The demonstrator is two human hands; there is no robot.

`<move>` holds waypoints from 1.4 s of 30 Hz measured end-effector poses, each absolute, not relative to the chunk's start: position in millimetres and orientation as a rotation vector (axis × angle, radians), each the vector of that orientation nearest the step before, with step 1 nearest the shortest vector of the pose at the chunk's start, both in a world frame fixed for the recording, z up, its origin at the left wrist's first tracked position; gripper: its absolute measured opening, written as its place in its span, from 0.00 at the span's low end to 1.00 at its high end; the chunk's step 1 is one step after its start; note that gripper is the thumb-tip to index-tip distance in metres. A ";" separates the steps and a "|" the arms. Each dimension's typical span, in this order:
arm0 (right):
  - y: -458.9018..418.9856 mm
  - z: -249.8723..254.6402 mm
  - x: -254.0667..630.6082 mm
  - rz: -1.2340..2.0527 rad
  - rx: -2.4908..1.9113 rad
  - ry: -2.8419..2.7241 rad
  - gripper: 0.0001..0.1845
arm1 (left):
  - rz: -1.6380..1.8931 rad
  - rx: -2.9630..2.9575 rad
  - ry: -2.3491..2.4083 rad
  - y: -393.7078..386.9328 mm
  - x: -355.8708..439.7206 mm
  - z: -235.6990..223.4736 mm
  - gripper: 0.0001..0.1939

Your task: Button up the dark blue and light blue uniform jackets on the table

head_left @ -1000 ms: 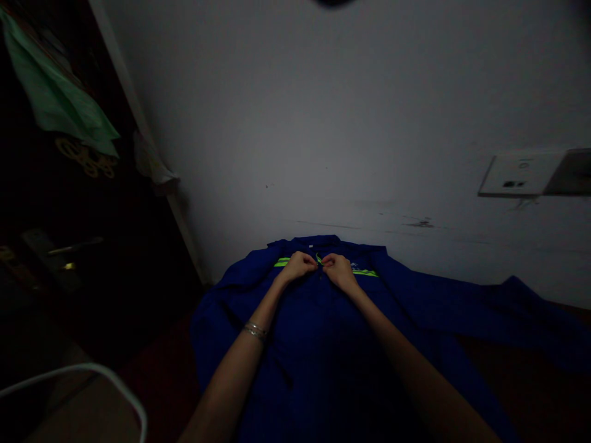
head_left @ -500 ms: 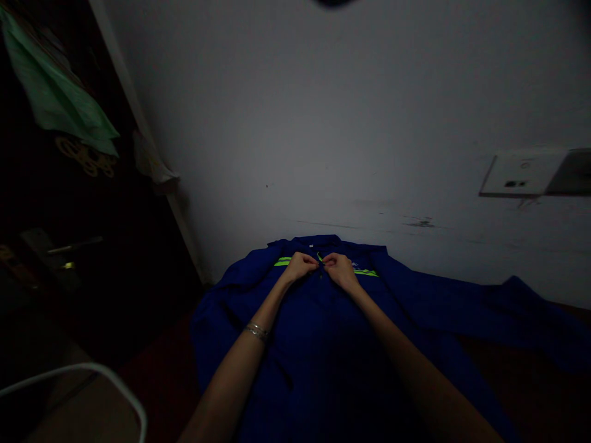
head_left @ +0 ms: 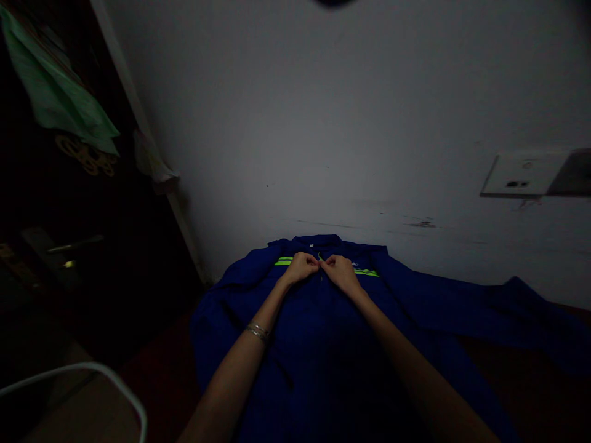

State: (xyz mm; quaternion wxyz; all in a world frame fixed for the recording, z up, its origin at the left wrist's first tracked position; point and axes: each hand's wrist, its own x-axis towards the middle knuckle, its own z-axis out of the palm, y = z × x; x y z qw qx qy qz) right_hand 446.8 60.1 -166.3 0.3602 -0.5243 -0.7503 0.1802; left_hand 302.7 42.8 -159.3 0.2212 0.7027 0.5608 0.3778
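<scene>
A dark blue work jacket (head_left: 323, 344) with a bright yellow-green reflective stripe (head_left: 284, 261) lies spread flat in front of me, its collar toward the wall. My left hand (head_left: 301, 267) and my right hand (head_left: 340, 272) meet at the jacket's front opening just below the collar. Both are closed in a pinch on the fabric edges there, fingertips almost touching. A silver bracelet (head_left: 257, 332) circles my left wrist. What lies between the fingertips is too small and dark to make out.
A pale wall (head_left: 323, 123) rises right behind the jacket, with a white socket plate (head_left: 521, 175) at the right. A dark door with a handle (head_left: 74, 245) and a hanging green bag (head_left: 55, 98) stand at the left. A white curved rim (head_left: 115, 384) shows at the lower left.
Both hands stay at the jacket's front below the collar; the fingertips have closed slightly together. The jacket has not shifted.
</scene>
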 end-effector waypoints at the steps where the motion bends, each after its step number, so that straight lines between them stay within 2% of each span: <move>1: 61.2 -167.9 446.8 0.468 -1.350 -1.939 0.13 | 1.032 1.962 1.555 42.9 302.7 -159.7 0.10; 9: 65.1 -171.0 448.7 0.513 -1.307 -1.981 0.10 | 0.981 2.054 1.555 44.4 299.4 -162.9 0.10; 26: 65.2 -169.8 452.4 0.796 -1.305 -1.880 0.10 | 1.089 1.807 1.472 42.1 301.6 -164.9 0.07; 42: 72.7 -163.8 468.2 0.814 -1.363 -1.783 0.10 | 1.098 1.609 1.513 51.4 281.7 -166.6 0.09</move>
